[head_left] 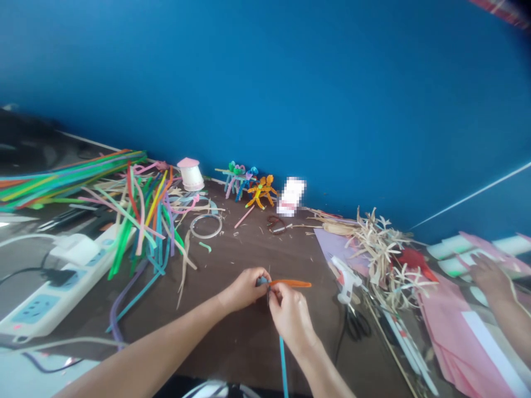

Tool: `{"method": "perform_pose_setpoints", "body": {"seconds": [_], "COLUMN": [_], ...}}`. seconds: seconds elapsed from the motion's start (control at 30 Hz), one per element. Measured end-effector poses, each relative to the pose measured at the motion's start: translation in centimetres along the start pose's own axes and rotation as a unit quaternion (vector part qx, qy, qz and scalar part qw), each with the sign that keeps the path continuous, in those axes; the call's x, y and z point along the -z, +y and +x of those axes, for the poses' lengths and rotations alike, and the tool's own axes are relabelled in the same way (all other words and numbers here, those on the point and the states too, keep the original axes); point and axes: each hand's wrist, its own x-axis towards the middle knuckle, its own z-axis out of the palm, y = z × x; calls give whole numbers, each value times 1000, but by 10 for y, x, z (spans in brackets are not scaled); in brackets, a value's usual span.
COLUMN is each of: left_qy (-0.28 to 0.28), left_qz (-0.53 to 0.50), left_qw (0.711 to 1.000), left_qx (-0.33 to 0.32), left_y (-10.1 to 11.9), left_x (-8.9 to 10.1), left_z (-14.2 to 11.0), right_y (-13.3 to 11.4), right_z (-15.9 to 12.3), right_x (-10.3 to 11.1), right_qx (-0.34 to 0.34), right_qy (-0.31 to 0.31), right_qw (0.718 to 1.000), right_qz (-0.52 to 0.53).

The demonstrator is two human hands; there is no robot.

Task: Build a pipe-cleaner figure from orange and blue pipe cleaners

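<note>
Over the middle of the table both hands meet around pipe cleaners. My left hand [250,284] is closed, its fingertips pinching a small blue pipe cleaner piece [261,281]. Close beside it, my right hand [293,312] is closed too, thumb and finger together at the same spot. From between the hands an orange pipe cleaner [295,283] sticks out to the right, looped back on itself. A long light-blue pipe cleaner [283,362] hangs down below my right hand. How the pieces join is hidden by my fingers.
Left lie a power strip [35,309] and heaped colored pipe cleaners [133,210]. At the back stand pipe-cleaner figures [262,192] and a white cup-like piece [191,176]. Right are a glue gun [347,279], scissors [357,323], pink sheets [450,331] and another person's hand [492,279].
</note>
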Motion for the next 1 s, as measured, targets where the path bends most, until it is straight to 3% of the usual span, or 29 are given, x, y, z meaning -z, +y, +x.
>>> {"method": "perform_pose_setpoints", "body": {"seconds": [0.2,0.53,1.0], "left_qy": [-9,-10,-12], "left_qz": [-9,8,20], "left_qw": [1000,1000,999], "left_qx": [7,-6,-25], "left_y": [0,0,5], "left_x": [2,2,6], "left_z": [0,-2,-2], "right_y": [3,-4,-3], "right_z": [-1,-3,6], "right_x": [-6,1,8], "right_qx": [-1,15,59], "right_qy": [12,14,-50], "right_qw": [1000,991,994], "right_qz": [18,-135,-78]}}
